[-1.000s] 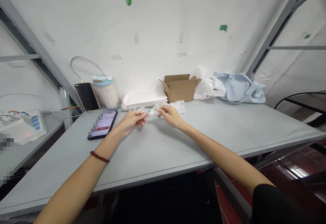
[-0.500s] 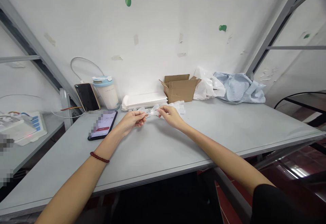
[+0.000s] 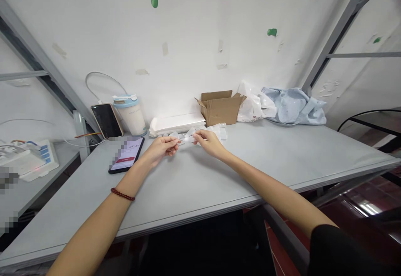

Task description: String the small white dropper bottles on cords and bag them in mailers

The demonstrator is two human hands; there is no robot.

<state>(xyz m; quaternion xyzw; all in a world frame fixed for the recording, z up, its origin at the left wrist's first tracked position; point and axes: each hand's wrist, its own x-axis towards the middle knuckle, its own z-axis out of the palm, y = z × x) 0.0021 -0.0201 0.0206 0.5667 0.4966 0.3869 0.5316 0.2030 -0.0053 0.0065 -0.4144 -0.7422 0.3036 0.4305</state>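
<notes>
My left hand (image 3: 160, 149) is closed in a pinch, thumb against forefinger, on one end of a small whitish, see-through piece (image 3: 187, 139). From the other side my right hand (image 3: 209, 143) pinches the same piece. The fingers hide most of it, and its exact kind is too small to make out. Behind and beside the right hand lie several crumpled, translucent white pieces (image 3: 222, 132), perhaps plastic. Both hands are above the grey table (image 3: 200, 184), towards its back.
Behind the hands lies a flat white box (image 3: 178, 122). An open cardboard box (image 3: 222, 111), a white plastic bag (image 3: 255, 104) and a light blue cloth bag (image 3: 294, 106) line the wall. On the left are a lit phone (image 3: 128, 154), a dark phone (image 3: 107, 120) and a cup (image 3: 130, 115).
Both hands keep their pinch on the small piece and have hardly moved. The camera view has shifted slightly.
</notes>
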